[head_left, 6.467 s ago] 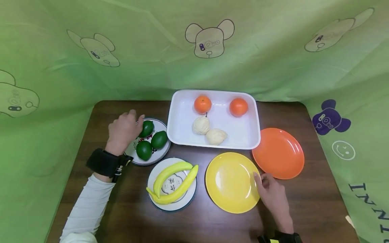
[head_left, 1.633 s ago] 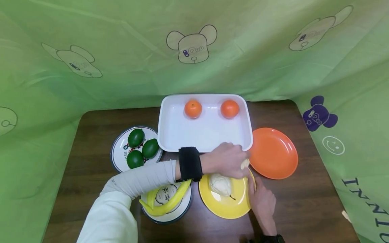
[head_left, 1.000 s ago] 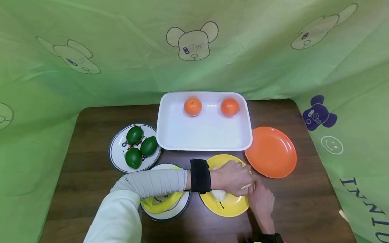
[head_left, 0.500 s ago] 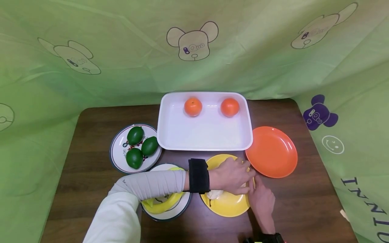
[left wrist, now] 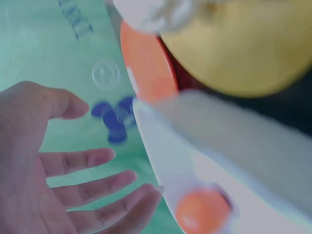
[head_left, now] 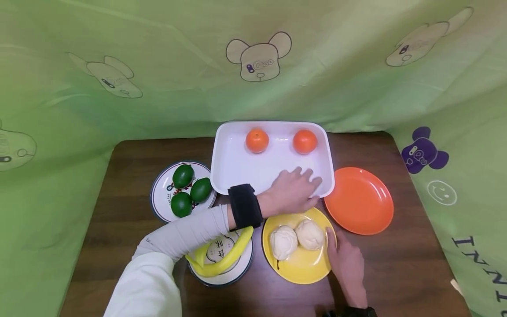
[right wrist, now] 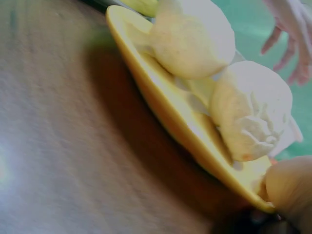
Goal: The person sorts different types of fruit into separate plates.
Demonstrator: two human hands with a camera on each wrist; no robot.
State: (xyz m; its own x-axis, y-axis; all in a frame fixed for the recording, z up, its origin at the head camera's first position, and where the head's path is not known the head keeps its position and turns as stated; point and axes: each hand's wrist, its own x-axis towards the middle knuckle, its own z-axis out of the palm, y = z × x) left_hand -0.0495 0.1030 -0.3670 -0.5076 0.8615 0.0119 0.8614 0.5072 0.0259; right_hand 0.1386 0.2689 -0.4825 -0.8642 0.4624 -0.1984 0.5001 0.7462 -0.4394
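Note:
My left hand (head_left: 293, 190), fingers spread and holding nothing, hovers over the front right part of the white tray (head_left: 233, 176). Its loose fingers show again in the left wrist view. Two cream-coloured pears (head_left: 283, 242) lie side by side on the yellow plate (head_left: 303, 268), one with a dark stem. At that plate's right rim, my right hand (head_left: 348, 264) pinches the edge with its thumb on top; its other fingers are mostly hidden. Two orange fruits (head_left: 257, 141) sit at the back of the tray. In the right wrist view, the pears (right wrist: 253, 109) rest close to the gripped rim.
A plate (head_left: 158, 200) with three green limes (head_left: 200, 190) stands left of the tray. Bananas (head_left: 225, 262) lie on another white plate (head_left: 243, 268), partly under my left forearm. An orange plate (head_left: 360, 200) is at right. Green cloth (head_left: 178, 105) hangs behind the wooden table (head_left: 412, 264).
Both pears have gone from the tray to the yellow plate. My left hand has let go of the second pear and risen back over the tray. The right hand stays at the rim.

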